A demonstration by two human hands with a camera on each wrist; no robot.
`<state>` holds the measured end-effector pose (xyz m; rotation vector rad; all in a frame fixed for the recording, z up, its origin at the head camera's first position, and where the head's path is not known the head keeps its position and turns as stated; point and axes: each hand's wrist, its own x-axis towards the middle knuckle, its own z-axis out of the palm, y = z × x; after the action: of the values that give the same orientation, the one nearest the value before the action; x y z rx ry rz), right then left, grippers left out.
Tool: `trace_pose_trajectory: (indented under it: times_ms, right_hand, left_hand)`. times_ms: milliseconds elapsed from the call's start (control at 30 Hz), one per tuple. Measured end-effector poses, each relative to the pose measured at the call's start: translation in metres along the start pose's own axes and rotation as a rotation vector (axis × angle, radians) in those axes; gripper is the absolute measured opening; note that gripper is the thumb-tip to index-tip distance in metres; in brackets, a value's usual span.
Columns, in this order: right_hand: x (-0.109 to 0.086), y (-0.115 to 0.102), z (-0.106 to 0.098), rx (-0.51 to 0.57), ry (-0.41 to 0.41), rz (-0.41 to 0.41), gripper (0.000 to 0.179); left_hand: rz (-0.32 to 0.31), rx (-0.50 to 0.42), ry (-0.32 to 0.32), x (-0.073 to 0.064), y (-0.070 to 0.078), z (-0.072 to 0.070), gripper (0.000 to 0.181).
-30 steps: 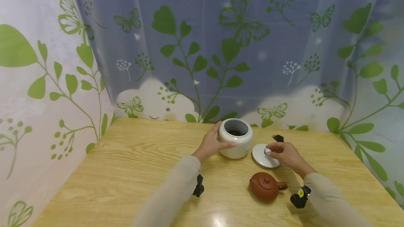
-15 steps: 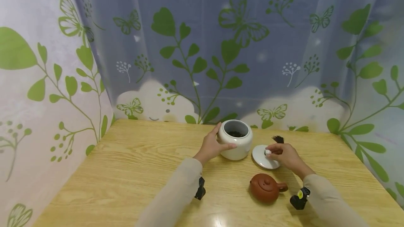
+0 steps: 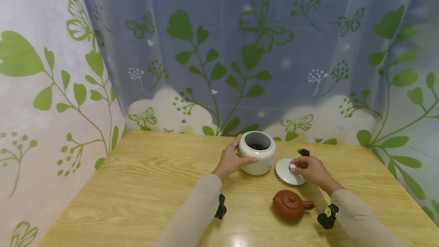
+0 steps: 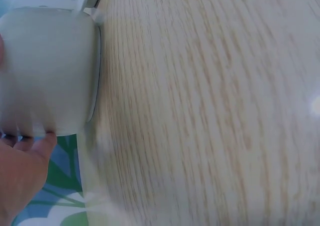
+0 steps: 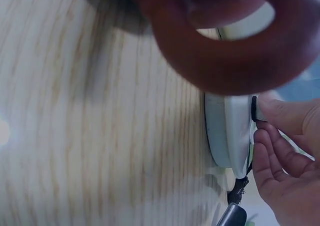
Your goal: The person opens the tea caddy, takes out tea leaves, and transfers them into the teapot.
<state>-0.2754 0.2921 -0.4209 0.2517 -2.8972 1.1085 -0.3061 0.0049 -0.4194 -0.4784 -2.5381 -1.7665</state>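
Observation:
A white ceramic jar (image 3: 258,163) stands without its lid near the table's back edge, dark loose contents (image 3: 258,146) showing inside. My left hand (image 3: 231,160) grips it from the left, thumb across the front; the left wrist view shows fingertips against the jar wall (image 4: 47,70). To the right, the round white lid (image 3: 286,173) lies on the table. My right hand (image 3: 313,171) pinches its small knob (image 3: 292,167) between thumb and fingers, also seen in the right wrist view, where the lid (image 5: 235,133) appears edge-on. A reddish-brown teapot (image 3: 289,206) sits nearer me, beneath the right forearm's left side.
A dark tassel (image 3: 303,152) lies behind the lid. The teapot's handle (image 5: 235,60) looms close to the right wrist camera. Beside the lid in that view is a dark rod-like end (image 5: 233,216). A patterned curtain (image 3: 219,68) borders the wooden table (image 3: 154,186).
Both hands keep their holds on the jar and the lid's knob. The view shifts very slightly; nothing else visibly moves.

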Motion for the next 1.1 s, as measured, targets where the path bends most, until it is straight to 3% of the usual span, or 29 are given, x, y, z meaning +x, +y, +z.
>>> trace_pose_trajectory:
  times_ms: [367, 633, 867, 1100]
  right_hand:
    - [0.0, -0.004, -0.018, 0.005, 0.04, 0.005, 0.029]
    - [0.004, -0.027, -0.035, 0.053, 0.074, 0.02, 0.037]
    - [0.009, -0.044, -0.05, 0.083, 0.099, -0.017, 0.04]
    - [0.016, -0.063, -0.056, 0.098, 0.123, -0.013, 0.045]
  left_hand:
    - [-0.003, -0.012, 0.007, 0.0, -0.002, 0.001, 0.102]
    - [-0.008, -0.014, 0.002, 0.001, -0.003, 0.001, 0.102]
    - [-0.018, -0.021, 0.005, 0.003, -0.004, 0.001, 0.103]
    - [-0.015, -0.024, -0.001, 0.001, -0.004, 0.0, 0.103]
